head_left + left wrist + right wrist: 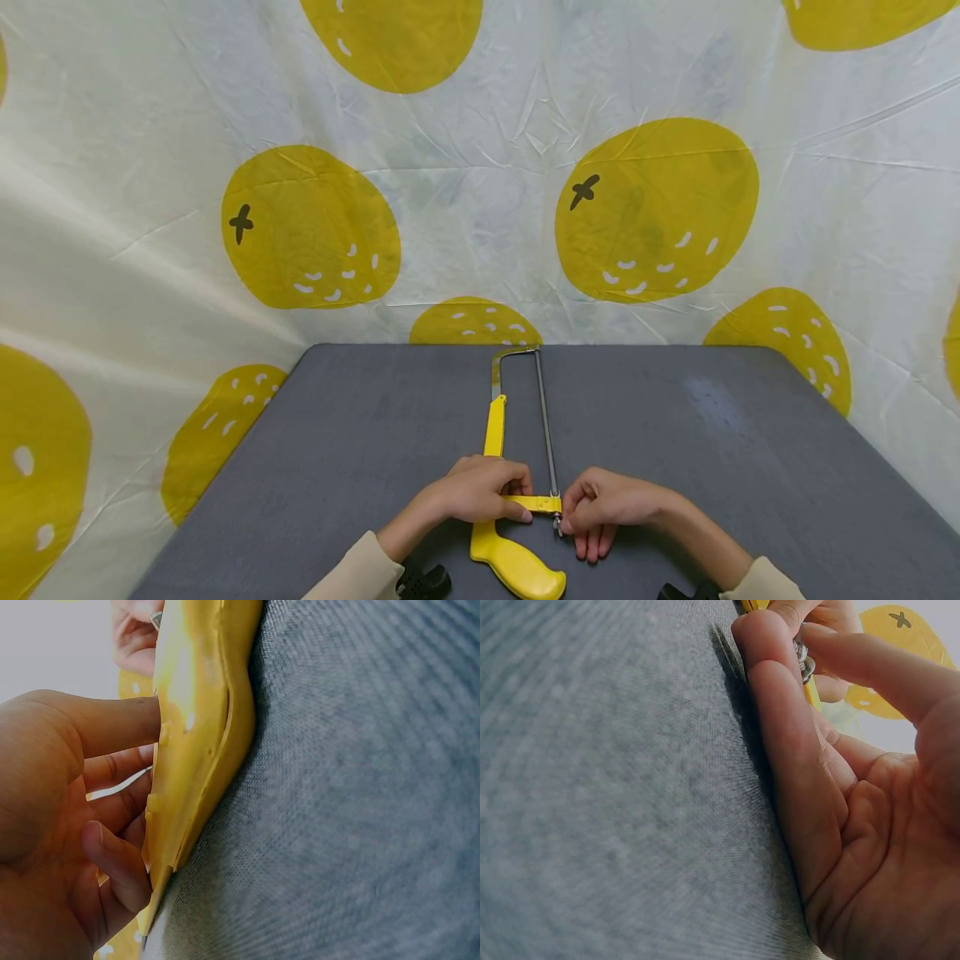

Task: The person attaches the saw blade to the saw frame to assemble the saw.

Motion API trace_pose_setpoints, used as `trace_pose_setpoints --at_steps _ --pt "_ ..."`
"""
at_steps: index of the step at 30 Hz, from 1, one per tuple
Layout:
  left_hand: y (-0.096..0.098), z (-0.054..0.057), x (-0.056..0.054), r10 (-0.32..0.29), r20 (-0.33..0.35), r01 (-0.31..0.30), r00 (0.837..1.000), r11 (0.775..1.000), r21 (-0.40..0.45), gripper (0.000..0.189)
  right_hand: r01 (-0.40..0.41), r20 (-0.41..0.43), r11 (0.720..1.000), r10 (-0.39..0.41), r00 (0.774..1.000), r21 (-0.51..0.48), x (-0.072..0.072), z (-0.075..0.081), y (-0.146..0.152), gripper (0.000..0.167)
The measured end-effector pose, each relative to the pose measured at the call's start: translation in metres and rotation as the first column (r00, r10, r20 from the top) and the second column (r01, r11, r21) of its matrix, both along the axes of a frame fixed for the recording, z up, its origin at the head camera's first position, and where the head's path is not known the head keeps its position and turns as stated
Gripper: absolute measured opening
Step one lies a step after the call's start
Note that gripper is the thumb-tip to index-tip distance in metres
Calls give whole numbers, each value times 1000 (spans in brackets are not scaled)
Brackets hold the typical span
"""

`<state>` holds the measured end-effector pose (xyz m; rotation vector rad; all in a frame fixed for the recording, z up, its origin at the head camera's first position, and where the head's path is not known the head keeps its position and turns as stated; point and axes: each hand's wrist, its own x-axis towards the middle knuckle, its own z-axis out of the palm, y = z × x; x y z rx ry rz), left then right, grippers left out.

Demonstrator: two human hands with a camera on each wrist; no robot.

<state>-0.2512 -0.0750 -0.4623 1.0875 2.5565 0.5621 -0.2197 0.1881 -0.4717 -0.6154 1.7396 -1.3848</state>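
A hacksaw with a yellow handle (521,568) lies on the dark grey table, its metal bow pointing to the far edge. The thin blade (545,425) runs along its right side. My left hand (480,492) grips the yellow front arm of the frame, thumb on the near side; in the left wrist view the yellow handle (196,712) stands in front of that hand. At the blade's near end sits a metal wing nut (557,525), which my right hand (611,507) pinches with thumb and fingertips. The same wing nut (805,664) shows partly between fingers in the right wrist view.
The grey table (712,467) reaches out on both sides of the saw. Behind and beside it hangs a pale sheet (465,225) printed with yellow fruits. The saw's far tip reaches the table's back edge.
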Motion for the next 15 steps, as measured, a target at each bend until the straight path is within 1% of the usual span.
trace_pose_setpoints --at_steps 5,10,15 --pt "0 0 0 1 7 -1 1000 1000 4 13 19 13 999 -19 1000 30 -1 0 -1 33" --pt "1 0 1 -4 -3 4 1000 1000 5 13 28 8 999 -29 1000 23 0 -1 -1 42" --pt "0 0 1 -4 -7 4 1000 1000 5 13 45 -2 999 -45 999 28 2 0 -3 45"
